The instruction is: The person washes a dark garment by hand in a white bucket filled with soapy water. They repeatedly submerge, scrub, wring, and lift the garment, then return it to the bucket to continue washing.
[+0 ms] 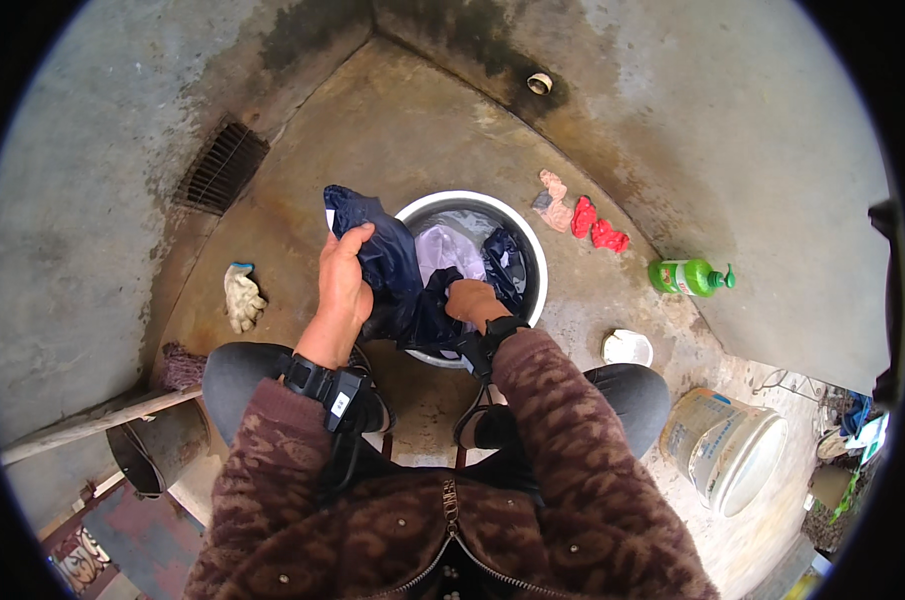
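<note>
Between my feet stands a round basin with a white rim, with water and wet cloth inside. My left hand holds up one end of a dark navy garment left of the rim, thumb pressed on the fabric. The garment hangs down over the basin's near left edge. Low inside the basin, my right hand grips a bunched part of the same dark cloth; its fingertips are hidden. A pale lilac cloth lies in the water beyond it, and more dark fabric rests along the right side.
Small pink and red cloths lie on the concrete right of the basin, near a green pump bottle, a white bowl and a large bucket. At left are a work glove and a drain grate.
</note>
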A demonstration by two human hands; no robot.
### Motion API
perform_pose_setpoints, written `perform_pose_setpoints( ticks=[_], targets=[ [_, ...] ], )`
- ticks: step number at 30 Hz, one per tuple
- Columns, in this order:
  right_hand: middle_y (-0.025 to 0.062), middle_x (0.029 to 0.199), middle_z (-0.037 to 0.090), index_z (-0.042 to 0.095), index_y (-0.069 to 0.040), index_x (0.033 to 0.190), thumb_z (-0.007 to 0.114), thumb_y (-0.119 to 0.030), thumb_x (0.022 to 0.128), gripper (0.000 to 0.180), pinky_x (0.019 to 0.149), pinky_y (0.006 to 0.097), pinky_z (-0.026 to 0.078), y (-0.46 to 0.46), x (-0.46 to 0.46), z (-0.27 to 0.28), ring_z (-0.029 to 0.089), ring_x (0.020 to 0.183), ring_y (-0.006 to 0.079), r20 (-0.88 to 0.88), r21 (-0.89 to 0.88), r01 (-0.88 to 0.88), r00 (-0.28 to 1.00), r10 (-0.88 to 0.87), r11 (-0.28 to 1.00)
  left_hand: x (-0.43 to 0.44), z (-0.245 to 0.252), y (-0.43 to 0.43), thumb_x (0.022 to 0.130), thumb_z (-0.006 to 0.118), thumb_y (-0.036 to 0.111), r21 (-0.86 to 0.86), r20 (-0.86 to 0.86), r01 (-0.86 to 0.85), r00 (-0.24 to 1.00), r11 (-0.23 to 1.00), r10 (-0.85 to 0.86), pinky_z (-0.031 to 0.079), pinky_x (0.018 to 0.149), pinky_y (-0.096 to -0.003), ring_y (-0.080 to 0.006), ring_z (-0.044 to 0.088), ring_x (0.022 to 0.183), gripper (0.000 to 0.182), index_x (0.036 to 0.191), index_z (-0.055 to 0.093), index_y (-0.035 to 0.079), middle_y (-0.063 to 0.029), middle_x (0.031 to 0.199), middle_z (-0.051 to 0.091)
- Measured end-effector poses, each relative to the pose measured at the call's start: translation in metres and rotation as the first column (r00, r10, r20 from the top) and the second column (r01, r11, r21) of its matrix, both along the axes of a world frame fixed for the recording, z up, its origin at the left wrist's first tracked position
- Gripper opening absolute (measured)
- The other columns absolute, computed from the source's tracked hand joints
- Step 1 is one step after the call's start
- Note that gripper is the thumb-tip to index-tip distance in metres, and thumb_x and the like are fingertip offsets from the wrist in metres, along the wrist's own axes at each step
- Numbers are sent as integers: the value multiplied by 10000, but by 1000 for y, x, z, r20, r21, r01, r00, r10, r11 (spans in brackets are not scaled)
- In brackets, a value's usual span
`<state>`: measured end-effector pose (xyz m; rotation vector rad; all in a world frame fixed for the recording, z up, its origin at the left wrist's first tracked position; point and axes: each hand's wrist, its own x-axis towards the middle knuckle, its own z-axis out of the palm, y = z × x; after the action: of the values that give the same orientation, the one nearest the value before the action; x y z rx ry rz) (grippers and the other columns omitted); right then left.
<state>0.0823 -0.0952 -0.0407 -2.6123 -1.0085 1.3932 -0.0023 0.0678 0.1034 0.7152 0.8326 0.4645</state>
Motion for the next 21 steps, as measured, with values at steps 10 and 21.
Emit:
perform_pose_setpoints(
  ticks=[10,21],
  targets=[
    [201,932,661,672,-37,919,532,-323,823,332,763,375,498,11,65,-52,635,890,302,-93,399,479,870,-485,782,-7,-11,11,801,524,11,-158,-11,89,996,983,-92,472,841,-306,-188,591,941,350,1148,532,56,-58,1026,611],
    [160,1208,554,495,-5,1208,409,-298,927,415,1003,445,387,-9,84,-177,493,1154,326,-894,-297,899,-380,-237,-322,2,-30,27,893,575,148,-222,-122,53,989,974,-82,517,797,-310,-183,630,887,347,1217,498,50,-70,1012,636]
  ],
)
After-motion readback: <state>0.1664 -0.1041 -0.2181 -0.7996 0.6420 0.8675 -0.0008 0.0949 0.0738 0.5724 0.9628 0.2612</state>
